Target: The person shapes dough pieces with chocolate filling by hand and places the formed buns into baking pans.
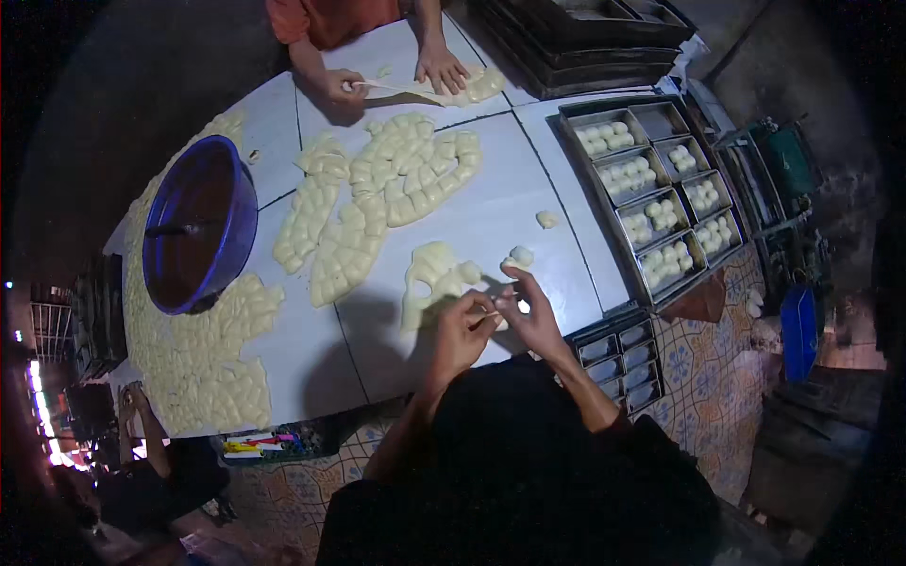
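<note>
At the table's near edge, my left hand (462,330) and my right hand (531,319) meet with fingertips pinched together. Between them is a small pale piece of dough (500,324), mostly hidden by the fingers. Just beyond my left hand lies a flat, uneven sheet of dough (429,269) with a gap in it. A small dough lump (518,256) rests past my right fingertips, and another dough piece (546,219) lies farther off to the right.
Scored dough sheets (349,245) cover the table's middle, with more around a blue basin (247,203) of brown contents. Metal pans (651,146) with dough balls stand right. Across the table, a person's hands (440,71) stretch dough. Another person is at lower left.
</note>
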The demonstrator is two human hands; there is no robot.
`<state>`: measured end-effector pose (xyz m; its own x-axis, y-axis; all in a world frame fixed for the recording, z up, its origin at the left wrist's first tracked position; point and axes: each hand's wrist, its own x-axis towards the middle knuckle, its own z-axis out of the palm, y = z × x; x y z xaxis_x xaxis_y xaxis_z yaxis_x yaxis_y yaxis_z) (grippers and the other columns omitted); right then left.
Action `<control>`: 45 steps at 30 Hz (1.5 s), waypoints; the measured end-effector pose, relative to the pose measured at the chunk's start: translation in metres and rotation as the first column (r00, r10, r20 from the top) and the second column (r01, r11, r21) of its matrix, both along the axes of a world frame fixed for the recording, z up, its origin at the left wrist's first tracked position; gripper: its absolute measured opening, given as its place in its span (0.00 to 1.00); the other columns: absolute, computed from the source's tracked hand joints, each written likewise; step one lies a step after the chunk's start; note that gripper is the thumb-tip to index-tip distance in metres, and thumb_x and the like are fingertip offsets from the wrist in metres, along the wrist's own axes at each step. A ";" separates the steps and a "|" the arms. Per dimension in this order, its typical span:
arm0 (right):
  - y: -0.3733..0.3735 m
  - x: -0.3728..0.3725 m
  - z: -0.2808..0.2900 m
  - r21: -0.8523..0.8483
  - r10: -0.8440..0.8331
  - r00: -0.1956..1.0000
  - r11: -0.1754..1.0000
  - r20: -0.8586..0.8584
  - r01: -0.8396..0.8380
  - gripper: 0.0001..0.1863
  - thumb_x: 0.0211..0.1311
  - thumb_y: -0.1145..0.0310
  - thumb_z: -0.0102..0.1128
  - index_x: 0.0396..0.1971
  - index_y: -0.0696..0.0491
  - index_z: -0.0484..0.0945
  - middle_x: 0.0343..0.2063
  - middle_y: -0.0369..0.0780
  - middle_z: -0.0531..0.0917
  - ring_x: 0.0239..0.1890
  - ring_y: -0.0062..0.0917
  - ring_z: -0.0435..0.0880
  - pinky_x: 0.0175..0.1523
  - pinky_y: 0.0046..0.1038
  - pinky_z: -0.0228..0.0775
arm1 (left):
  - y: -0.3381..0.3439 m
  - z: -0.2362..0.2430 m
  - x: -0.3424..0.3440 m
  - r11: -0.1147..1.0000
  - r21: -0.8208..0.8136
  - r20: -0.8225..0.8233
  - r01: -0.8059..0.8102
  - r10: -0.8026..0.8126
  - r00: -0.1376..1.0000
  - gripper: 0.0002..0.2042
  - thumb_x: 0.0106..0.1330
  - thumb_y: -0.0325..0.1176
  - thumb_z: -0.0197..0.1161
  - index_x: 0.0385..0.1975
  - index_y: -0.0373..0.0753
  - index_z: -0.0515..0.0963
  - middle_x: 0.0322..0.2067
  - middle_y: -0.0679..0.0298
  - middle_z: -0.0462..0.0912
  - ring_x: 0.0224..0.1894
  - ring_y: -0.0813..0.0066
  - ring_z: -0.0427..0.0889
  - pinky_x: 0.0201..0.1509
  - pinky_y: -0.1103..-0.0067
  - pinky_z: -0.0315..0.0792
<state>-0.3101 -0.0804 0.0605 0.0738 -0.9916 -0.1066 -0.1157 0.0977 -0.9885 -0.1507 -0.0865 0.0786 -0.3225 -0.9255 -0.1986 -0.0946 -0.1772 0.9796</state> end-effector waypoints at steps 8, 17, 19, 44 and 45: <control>-0.009 -0.053 -0.037 0.076 -0.083 0.996 0.994 0.019 0.081 0.26 0.53 0.80 0.60 0.54 0.61 0.68 0.47 0.45 0.78 0.47 0.23 0.77 0.50 0.24 0.72 | -0.009 -0.004 -0.016 0.963 -0.215 -0.303 -0.160 0.090 0.949 0.14 0.55 0.12 0.55 0.40 0.33 0.68 0.43 0.57 0.73 0.52 0.65 0.74 0.58 0.75 0.65; -0.076 -0.068 -0.003 -0.076 -0.300 0.891 0.954 -0.342 0.292 0.21 0.58 0.69 0.57 0.50 0.64 0.72 0.37 0.50 0.82 0.36 0.30 0.82 0.44 0.29 0.73 | -0.009 -0.026 0.038 0.842 -0.167 -0.188 -0.513 0.484 0.855 0.06 0.63 0.24 0.53 0.35 0.28 0.73 0.31 0.60 0.79 0.35 0.71 0.79 0.45 0.77 0.71; -0.117 -0.095 -0.048 -0.576 -0.532 0.645 0.800 -0.549 0.169 0.17 0.56 0.69 0.58 0.43 0.64 0.76 0.31 0.49 0.81 0.28 0.36 0.80 0.37 0.32 0.72 | -0.012 -0.027 0.034 0.820 -0.444 -0.048 -0.362 0.381 0.923 0.06 0.63 0.22 0.53 0.36 0.28 0.73 0.30 0.60 0.78 0.35 0.72 0.79 0.44 0.78 0.72; -0.094 0.160 0.000 0.017 0.636 0.685 0.728 0.356 -0.686 0.50 0.50 0.33 0.56 0.64 0.53 0.51 0.62 0.43 0.60 0.61 0.32 0.60 0.62 0.40 0.55 | -0.026 0.015 0.135 0.941 0.331 -0.944 -0.071 0.330 -0.027 0.31 0.66 0.55 0.48 0.54 0.29 0.66 0.46 0.54 0.76 0.52 0.67 0.73 0.59 0.70 0.64; -0.096 0.160 -0.010 0.045 0.637 0.634 0.689 0.439 -0.723 0.57 0.47 0.31 0.56 0.67 0.52 0.43 0.64 0.43 0.55 0.61 0.31 0.59 0.61 0.40 0.56 | -0.043 0.032 0.154 0.988 0.152 -0.988 -0.016 0.152 0.002 0.38 0.65 0.61 0.44 0.57 0.26 0.62 0.47 0.50 0.75 0.53 0.64 0.72 0.61 0.68 0.62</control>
<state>-0.1506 -0.1764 0.0503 0.7933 -0.5992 -0.1079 0.1265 0.3355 -0.9335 0.0032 -0.1295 0.1109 -0.1839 -0.9668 0.1776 0.9822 -0.1739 0.0706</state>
